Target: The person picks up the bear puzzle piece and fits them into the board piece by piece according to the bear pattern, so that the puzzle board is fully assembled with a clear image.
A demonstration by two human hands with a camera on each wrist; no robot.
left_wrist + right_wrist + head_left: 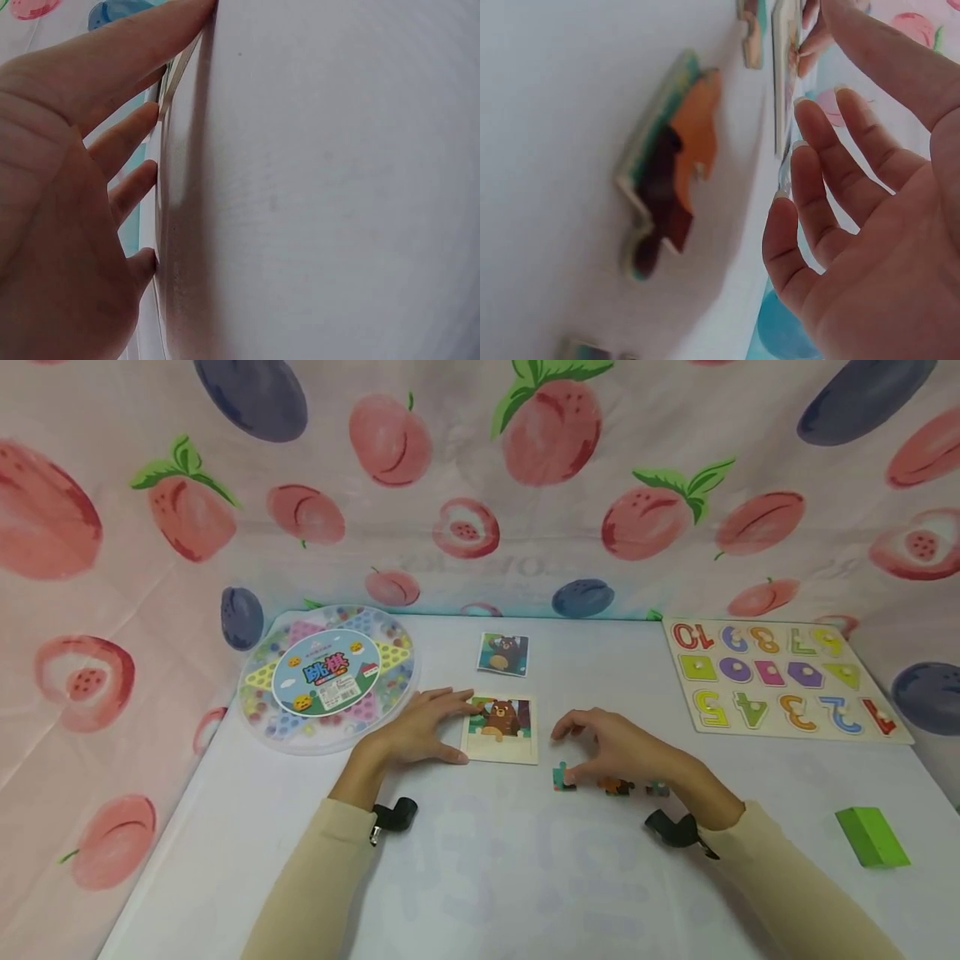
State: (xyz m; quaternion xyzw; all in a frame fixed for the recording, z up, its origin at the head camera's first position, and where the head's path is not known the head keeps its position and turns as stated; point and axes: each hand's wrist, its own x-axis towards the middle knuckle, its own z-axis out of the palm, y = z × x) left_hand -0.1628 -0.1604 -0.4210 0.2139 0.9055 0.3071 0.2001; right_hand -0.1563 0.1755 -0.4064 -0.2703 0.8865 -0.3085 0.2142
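A wooden jigsaw board [498, 754] with a partly filled brown bear picture lies flat at mid-table. At its left side is my left hand [422, 728], with a fingertip on the upper left of the picture and the thumb at the lower left corner. The left wrist view shows those fingers extended and spread. To the board's right, my right hand [621, 747] hovers with loosely bent fingers, its thumb over a teal puzzle piece [558, 777]. Beneath that hand lie an orange-and-brown puzzle piece [671, 157] and another small puzzle piece [657, 790].
A bear picture card [503, 654] lies behind the board. At the left stands a round Chinese checkers box [330, 677]. A number-and-shape puzzle board [780, 681] lies back right, and a green block [872, 837] front right. A fruit-print cloth [465, 460] hangs behind.
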